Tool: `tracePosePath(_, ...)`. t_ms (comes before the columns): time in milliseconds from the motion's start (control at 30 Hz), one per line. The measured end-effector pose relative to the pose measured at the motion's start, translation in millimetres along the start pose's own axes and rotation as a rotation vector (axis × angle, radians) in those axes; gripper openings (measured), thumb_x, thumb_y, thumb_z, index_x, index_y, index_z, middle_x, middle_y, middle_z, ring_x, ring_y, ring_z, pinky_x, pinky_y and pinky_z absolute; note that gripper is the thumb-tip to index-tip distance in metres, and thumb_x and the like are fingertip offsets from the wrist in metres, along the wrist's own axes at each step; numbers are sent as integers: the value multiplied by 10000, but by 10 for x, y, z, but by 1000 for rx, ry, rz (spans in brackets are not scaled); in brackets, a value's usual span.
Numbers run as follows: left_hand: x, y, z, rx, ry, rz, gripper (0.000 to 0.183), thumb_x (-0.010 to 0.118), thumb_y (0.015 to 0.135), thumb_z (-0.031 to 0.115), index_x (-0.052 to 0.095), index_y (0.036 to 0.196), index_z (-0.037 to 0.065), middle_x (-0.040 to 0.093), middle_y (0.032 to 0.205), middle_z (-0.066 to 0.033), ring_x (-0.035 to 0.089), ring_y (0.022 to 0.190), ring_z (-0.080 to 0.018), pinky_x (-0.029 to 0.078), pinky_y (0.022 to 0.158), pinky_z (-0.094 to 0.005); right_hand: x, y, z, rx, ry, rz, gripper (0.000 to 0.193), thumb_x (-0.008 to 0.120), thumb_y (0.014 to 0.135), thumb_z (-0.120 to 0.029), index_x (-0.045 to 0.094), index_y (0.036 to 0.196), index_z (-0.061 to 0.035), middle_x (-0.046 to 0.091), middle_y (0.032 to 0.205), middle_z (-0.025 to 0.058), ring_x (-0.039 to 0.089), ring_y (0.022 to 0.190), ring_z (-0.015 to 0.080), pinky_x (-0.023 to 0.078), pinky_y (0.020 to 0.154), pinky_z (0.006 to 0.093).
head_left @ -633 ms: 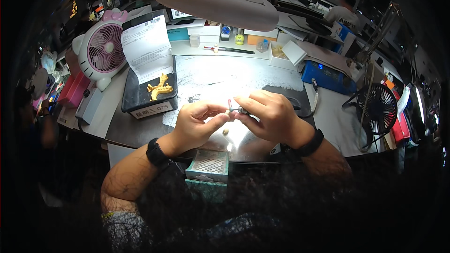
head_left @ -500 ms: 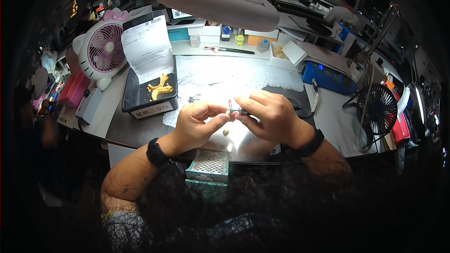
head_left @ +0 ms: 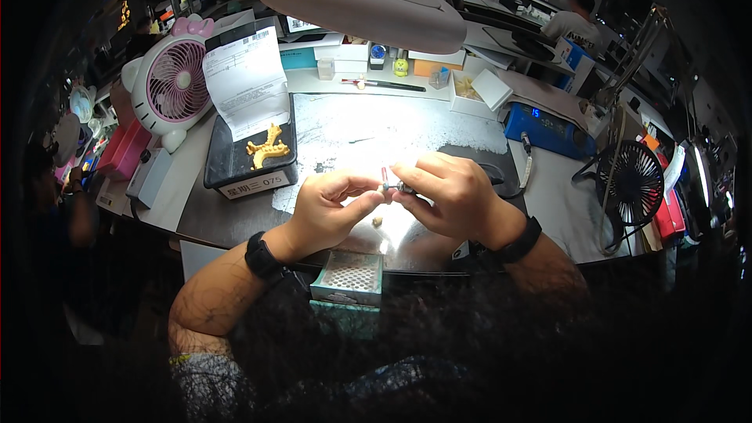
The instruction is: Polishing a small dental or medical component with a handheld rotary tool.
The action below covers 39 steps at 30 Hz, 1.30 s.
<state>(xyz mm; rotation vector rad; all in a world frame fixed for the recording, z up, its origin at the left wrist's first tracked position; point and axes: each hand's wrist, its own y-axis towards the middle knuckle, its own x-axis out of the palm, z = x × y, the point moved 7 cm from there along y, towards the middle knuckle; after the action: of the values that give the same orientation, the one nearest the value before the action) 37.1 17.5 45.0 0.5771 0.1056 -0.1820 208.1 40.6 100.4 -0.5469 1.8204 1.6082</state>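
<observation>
Under the lamp my two hands meet at the middle of the bench. My left hand [head_left: 335, 207] is closed in a pinch on a tiny pale piece, mostly covered by the fingertips. In my right hand [head_left: 450, 192] a rotary handpiece [head_left: 406, 186] is gripped, its metal nose pointing left at that piece; the rest of it is hidden by the hand. A narrow reddish upright shape stands at the tip, too small to name. Just below the fingers a small tan lump [head_left: 377, 221] lies on the bench. To the left, a black tray [head_left: 213, 164] holds yellow dental models [head_left: 269, 148] and a printed sheet [head_left: 249, 82].
A large grey lamp head [head_left: 364, 0] hangs over the bench. On the right are a blue control box [head_left: 544, 130] with a lit display and a black fan [head_left: 629, 182]. A pink-and-white fan [head_left: 174, 82] stands left. A perforated catch box [head_left: 350, 276] sits at the front edge.
</observation>
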Motion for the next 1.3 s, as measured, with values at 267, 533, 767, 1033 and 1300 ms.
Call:
tracePosePath(267, 0, -11, 11, -36, 80, -72, 169, 645, 1019, -27, 656, 1179, -81, 762, 1109, -153, 734, 1038, -175, 590, 936, -291, -8, 2, -4, -1, 0, -8, 277, 795, 860, -168, 701, 1094, -52, 610, 784, 71, 639, 668, 257, 519, 575, 367)
tracePosePath(533, 3, -2, 33, -22, 63, -50, 166, 671, 1008, -6, 679, 1159, -74, 772, 1082, -146, 744, 1010, -167, 598, 909, -288, -12, 3, -17, -7, -11, -16, 277, 794, 859, -169, 702, 1092, -50, 613, 785, 69, 640, 668, 253, 522, 577, 366)
tracePosePath(767, 2, 5, 6, -9, 11, 4, 176, 701, 998, 31, 717, 1135, -78, 790, 1042, -147, 761, 964, -160, 610, 877, -287, -27, 11, -12, 8, -18, -2, 272, 797, 864, -176, 700, 1085, -51, 615, 791, 70, 643, 674, 254, 525, 581, 369)
tracePosePath(1033, -9, -2, -4, -20, 49, -27, 175, 684, 1005, 15, 696, 1153, -77, 781, 1059, -149, 754, 984, -167, 607, 892, -292, -29, 8, 4, -28, -8, 19, 304, 803, 855, -154, 728, 1116, -17, 631, 770, 85, 616, 611, 242, 498, 547, 361)
tracePosePath(1300, -11, 0, 23, -6, 48, 0, 185, 711, 995, 42, 719, 1140, -73, 792, 1035, -139, 766, 965, -160, 614, 863, -281, -23, 12, -10, -6, -10, 5, 283, 800, 854, -171, 703, 1091, -50, 607, 774, 71, 636, 667, 256, 520, 582, 366)
